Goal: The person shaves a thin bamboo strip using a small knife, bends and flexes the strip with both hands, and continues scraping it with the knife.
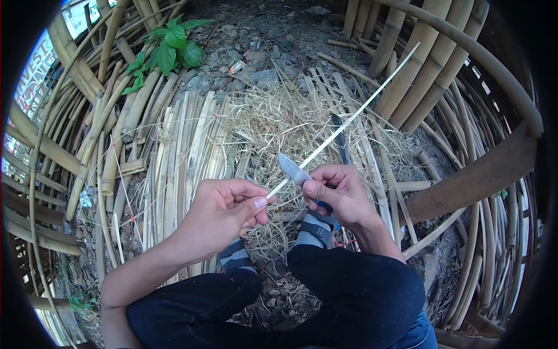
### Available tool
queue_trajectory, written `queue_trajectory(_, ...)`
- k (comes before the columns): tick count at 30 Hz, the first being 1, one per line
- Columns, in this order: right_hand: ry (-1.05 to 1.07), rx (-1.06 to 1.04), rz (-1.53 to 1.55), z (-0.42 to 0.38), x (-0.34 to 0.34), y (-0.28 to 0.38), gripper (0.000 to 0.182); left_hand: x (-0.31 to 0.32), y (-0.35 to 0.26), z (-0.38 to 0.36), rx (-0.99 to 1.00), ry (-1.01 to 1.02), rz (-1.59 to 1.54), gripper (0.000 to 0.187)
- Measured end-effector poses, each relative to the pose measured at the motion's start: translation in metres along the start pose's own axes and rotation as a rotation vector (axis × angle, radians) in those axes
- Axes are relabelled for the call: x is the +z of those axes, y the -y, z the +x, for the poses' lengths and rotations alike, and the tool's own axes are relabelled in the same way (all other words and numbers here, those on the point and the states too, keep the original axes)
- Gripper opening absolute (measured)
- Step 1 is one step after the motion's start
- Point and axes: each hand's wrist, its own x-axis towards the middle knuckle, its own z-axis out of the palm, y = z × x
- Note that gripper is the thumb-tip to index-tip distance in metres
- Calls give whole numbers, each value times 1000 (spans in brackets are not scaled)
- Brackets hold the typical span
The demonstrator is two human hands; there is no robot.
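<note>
A long, thin bamboo strip (360, 110) slants from my left hand up toward the far right. My left hand (232, 206) pinches its near end between thumb and fingers. In my right hand (337, 195) is a knife (292, 169); its short grey blade lies against the strip just beyond my left fingers, pointing up and left. Most of the knife's handle is hidden in my right fist, with a bit of blue showing below. Under both hands lies a heap of pale shavings (273, 122).
Split bamboo slats (186, 134) lie on the ground at left. A dark, long tool (340, 139) rests beyond my right hand. Thick bamboo poles (430, 58) stand at the right, and a leafy plant (174, 46) grows at the far left. My sandaled feet (317, 230) are below the hands.
</note>
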Motion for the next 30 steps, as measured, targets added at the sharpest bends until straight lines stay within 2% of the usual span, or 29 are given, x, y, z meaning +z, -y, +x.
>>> queue_trajectory(8, -5, -33, 43, 6, -21, -2, 18, 1, 2, 0, -4, -34, 8, 18)
queue_trajectory(11, -96, -90, 56, 15, -48, 1, 20, -3, 1, -2, -3, -56, 1, 17)
queue_trajectory(14, -172, -162, 209, 17, -78, 2, 21, -4, 2, -3, -18, -46, 1, 16)
queue_trajectory(17, -236, -192, 235, 17, -84, 3, 21, -4, 4, 1, -66, -61, -1, 15)
queue_trajectory(19, -124, -131, 95, 12, -56, 1, 22, 0, 6, 4, -104, -34, -48, 15)
queue_trajectory(23, 177, 100, 0, 6, 3, -4, 23, 6, 8, 7, -105, -25, -79, 16)
queue_trajectory(30, 143, 121, -75, 2, 11, 4, 19, 6, 8, 2, 2, -1, -11, 14)
